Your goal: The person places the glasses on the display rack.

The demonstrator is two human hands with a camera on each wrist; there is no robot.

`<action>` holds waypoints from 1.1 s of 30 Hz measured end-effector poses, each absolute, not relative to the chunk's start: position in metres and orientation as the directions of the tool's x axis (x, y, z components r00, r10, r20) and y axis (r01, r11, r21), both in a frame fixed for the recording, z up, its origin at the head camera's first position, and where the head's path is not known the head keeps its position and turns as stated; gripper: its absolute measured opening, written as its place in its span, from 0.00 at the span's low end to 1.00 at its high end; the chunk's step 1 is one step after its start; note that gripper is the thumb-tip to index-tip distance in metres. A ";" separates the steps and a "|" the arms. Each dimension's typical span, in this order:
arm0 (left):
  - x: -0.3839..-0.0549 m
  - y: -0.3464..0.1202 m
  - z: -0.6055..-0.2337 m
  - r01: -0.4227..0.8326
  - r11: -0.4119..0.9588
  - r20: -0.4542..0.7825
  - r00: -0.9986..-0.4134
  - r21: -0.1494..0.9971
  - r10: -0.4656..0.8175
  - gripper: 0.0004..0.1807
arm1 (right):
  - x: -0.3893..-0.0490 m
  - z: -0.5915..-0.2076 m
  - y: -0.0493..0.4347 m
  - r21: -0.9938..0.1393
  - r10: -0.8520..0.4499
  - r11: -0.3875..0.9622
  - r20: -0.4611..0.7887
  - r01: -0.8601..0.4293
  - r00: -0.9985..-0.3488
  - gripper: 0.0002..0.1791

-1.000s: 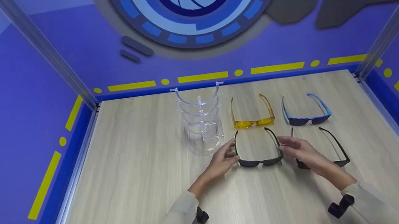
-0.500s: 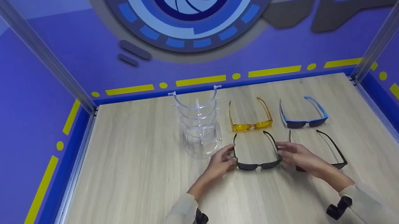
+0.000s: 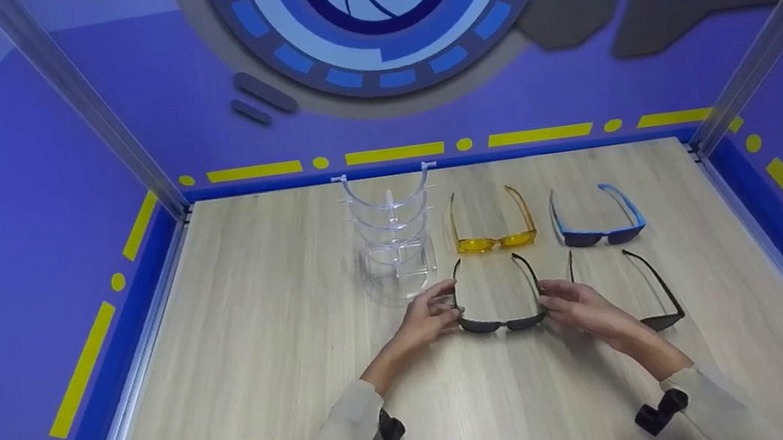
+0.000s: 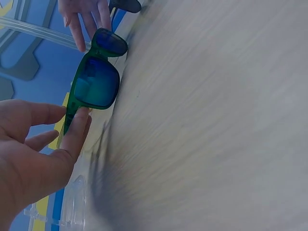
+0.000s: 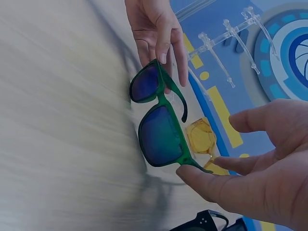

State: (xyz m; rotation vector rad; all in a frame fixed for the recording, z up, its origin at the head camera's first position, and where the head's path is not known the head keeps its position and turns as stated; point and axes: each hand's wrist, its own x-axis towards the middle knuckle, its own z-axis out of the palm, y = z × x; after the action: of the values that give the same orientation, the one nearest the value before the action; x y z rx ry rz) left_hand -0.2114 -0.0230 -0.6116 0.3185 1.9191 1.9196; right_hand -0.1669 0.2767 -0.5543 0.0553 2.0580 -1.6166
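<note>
The left hand (image 3: 426,319) and right hand (image 3: 586,309) pinch the glossy green, mirror-lensed sunglasses (image 4: 97,83) near opposite hinges, fingers (image 4: 45,114) grasping; tabletop (image 3: 259,305): wood-grained.

table (image 3: 259,305) | clear stand (image 3: 393,229) | yellow glasses (image 3: 494,243) | blue-framed sunglasses (image 3: 594,239) | black sunglasses (image 3: 664,322)

Head view: moderately bright, slightly soft; pale sheen on the near worktop (image 3: 506,402), diffuse shadow by the right hand (image 3: 585,309). Wrist views: dimmer, muted; worktop grain smeared, shadows blurred; blue-green reflections across the green-framed sunglasses (image 4: 98,84).
</note>
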 end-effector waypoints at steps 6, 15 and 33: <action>-0.208 -0.032 -0.606 -0.146 -0.022 -0.123 -0.894 0.989 0.432 0.31 | -0.165 -0.558 0.277 -0.906 -0.283 0.217 -0.414 0.362 -0.865 0.37; -0.200 -0.048 -0.597 -0.140 -0.059 -0.104 -0.906 0.988 0.410 0.32 | -0.152 -0.571 0.268 -0.916 -0.225 0.087 -0.401 0.391 -0.888 0.36; -0.183 -0.066 -0.594 -0.223 -0.133 -0.152 -0.902 0.966 0.405 0.34 | -0.145 -0.587 0.255 -0.912 -0.200 -0.158 -0.346 0.379 -0.917 0.33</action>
State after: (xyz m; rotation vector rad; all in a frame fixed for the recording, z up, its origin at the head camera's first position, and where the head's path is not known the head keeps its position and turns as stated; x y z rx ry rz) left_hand -0.1827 -0.0663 -0.5936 0.2029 1.7363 2.0834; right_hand -0.1454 0.2551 -0.5869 0.2022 1.7416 -2.1276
